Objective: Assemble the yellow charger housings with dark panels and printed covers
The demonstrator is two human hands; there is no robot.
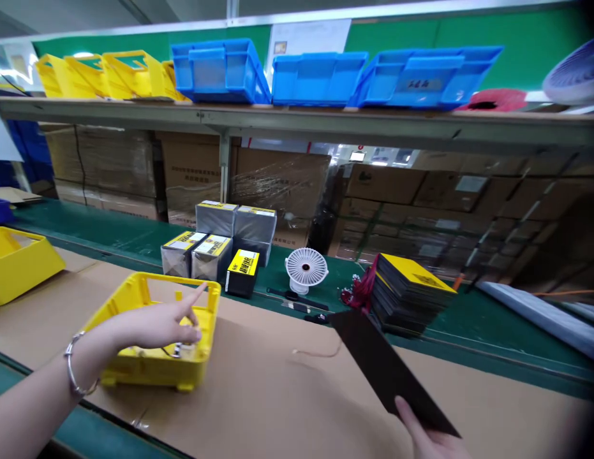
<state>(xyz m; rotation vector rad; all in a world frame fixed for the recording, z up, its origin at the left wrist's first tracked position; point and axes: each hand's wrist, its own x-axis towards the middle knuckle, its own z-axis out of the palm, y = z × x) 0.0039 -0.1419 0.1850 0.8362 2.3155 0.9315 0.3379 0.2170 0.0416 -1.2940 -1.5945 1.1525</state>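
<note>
Your left hand [160, 325] reaches over the yellow bin [155, 331] on the cardboard sheet [277, 395], index finger out and the other fingers pinching a small metal part [178, 349] above its front wall, while your right hand [433, 440] grips the near end of a flat dark card [387, 366] angled toward the stack of flat cartons [409, 290].

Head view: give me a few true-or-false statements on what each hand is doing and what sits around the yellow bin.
1. The left hand reaches into the yellow bin. True.
2. The right hand holds a white fan. False: it holds a flat black card; the white fan stands on the green belt.
3. The yellow bin sits on brown cardboard. True.
4. The blue bins lie on the belt. False: they are on the upper shelf.
</note>
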